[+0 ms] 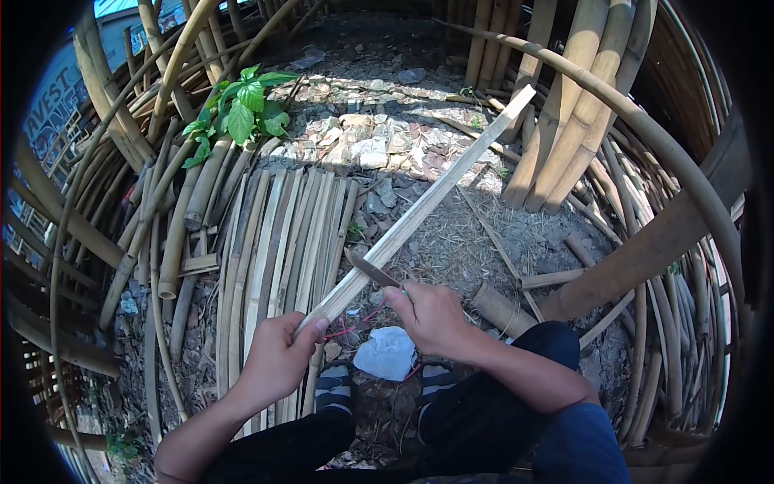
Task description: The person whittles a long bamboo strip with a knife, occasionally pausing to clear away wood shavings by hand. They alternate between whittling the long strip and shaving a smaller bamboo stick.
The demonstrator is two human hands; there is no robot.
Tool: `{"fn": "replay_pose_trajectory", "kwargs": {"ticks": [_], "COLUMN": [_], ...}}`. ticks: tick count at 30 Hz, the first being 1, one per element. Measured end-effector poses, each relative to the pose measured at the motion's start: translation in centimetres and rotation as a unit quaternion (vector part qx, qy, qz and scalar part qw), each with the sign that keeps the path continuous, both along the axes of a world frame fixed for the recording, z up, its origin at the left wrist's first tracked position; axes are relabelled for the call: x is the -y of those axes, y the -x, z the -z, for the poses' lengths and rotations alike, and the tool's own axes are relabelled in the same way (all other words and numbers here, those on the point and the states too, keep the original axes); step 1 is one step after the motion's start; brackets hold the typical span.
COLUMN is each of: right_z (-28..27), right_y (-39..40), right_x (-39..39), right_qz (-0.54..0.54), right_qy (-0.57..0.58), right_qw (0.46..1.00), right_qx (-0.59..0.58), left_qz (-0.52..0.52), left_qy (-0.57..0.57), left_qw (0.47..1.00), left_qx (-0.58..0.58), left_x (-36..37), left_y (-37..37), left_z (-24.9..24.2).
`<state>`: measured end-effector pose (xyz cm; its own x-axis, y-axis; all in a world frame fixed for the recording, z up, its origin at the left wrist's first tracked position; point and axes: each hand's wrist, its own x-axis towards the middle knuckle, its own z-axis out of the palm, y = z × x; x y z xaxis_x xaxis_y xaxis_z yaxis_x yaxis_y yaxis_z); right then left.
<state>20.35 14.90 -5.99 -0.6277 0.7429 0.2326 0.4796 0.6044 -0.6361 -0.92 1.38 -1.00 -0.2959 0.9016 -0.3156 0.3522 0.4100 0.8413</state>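
A long pale bamboo strip (435, 194) slants from the lower left up to the right. My left hand (278, 351) is closed round its lower end. In my right hand (431, 315) is a knife (372, 269), its blade lying across the strip a little above my left hand. The fingers of my right hand are wrapped round the knife's handle, which they mostly hide. Beside my left hand, a row of split bamboo strips (282, 234) lies on the ground. Between my feet and the strip is a crumpled whitish bag (385, 353), with pink string (348, 329) near it.
Upright bamboo poles (576, 113) stand at the upper right, and a bent pole (645, 121) arches over that side. More poles are piled at the left (173, 218) and right. A green plant (242, 109) grows at the upper left. Stones (371, 152) cover the ground ahead.
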Motion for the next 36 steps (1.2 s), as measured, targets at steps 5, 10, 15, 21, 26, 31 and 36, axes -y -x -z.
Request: {"fn": "replay_pose_trajectory", "kwargs": {"ticks": [5, 10, 15, 21, 26, 31, 36], "right_z": [-0.2, -0.2, -0.8, -0.2, -0.4, -1.1, -1.0], "right_y": [0.9, 0.7, -0.6, 0.0, 0.5, -1.1, -2.3], "right_x": [2.5, 1.6, -1.8, 0.7, 1.5, -1.8, -4.3], "right_qz": [-0.079, -0.067, 0.043, -0.020, -0.065, 0.026, 0.071], "right_qy": [-0.042, -0.078, -0.066, -0.035, -0.064, -0.060, -0.112], "right_qw": [0.996, 0.994, 0.997, 0.999, 0.996, 0.997, 0.990], "right_qx": [0.029, 0.043, 0.027, 0.007, 0.010, 0.038, 0.044], "left_qz": [0.012, 0.017, -0.010, -0.007, 0.002, -0.002, -0.013], "left_qy": [-0.009, -0.022, -0.006, 0.012, 0.005, 0.001, 0.002], "left_qw": [1.000, 1.000, 1.000, 0.999, 0.999, 0.999, 0.998], "left_qx": [0.008, -0.004, 0.023, 0.046, 0.044, 0.049, 0.063], "left_x": [-0.3, -0.3, 0.2, 0.0, 0.2, 0.3, 0.3], "left_y": [-0.8, -0.8, -0.1, -0.3, -0.5, -0.4, -0.8], "left_z": [-0.2, -0.3, -0.5, -0.3, -0.5, -0.8, -1.6]}}
